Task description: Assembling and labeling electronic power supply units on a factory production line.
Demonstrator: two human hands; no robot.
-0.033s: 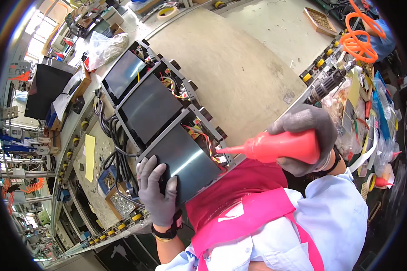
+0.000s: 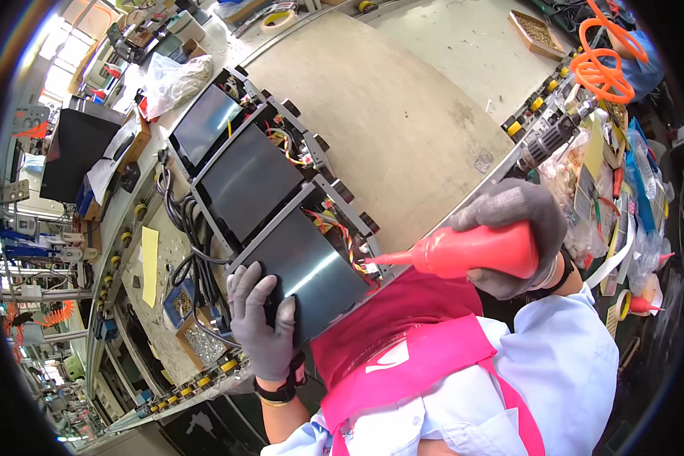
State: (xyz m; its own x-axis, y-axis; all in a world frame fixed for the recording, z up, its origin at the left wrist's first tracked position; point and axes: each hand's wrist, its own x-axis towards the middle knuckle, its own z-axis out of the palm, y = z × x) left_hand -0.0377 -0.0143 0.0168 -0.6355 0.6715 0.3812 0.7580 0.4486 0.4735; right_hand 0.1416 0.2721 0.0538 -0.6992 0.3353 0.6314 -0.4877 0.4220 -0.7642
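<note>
In my grey-gloved right hand (image 2: 526, 232) is a red squeeze bottle (image 2: 471, 251), held on its side. Its thin nozzle points left, with the tip at the right end of the nearest of three dark box-shaped units (image 2: 304, 266), by coloured wires (image 2: 340, 232) and white connectors. Also gloved in grey, my left hand (image 2: 258, 315) rests on that unit's left near edge, fingers stretched and slightly apart. Behind it, the middle unit (image 2: 251, 182) and the far unit (image 2: 205, 125) stand in a row, each with a flat, shiny top panel.
Black cables (image 2: 197, 251) hang coiled left of the units. A pale board (image 2: 395, 114) lies beyond them. To the right are a dark cylindrical tool (image 2: 551, 140), an orange coiled hose (image 2: 604, 68) and plastic bags (image 2: 581, 190). Small parts bins (image 2: 201, 342) stand at the lower left.
The red bottle's nozzle tip has dipped slightly toward me. My left hand stays at the near unit's edge.
</note>
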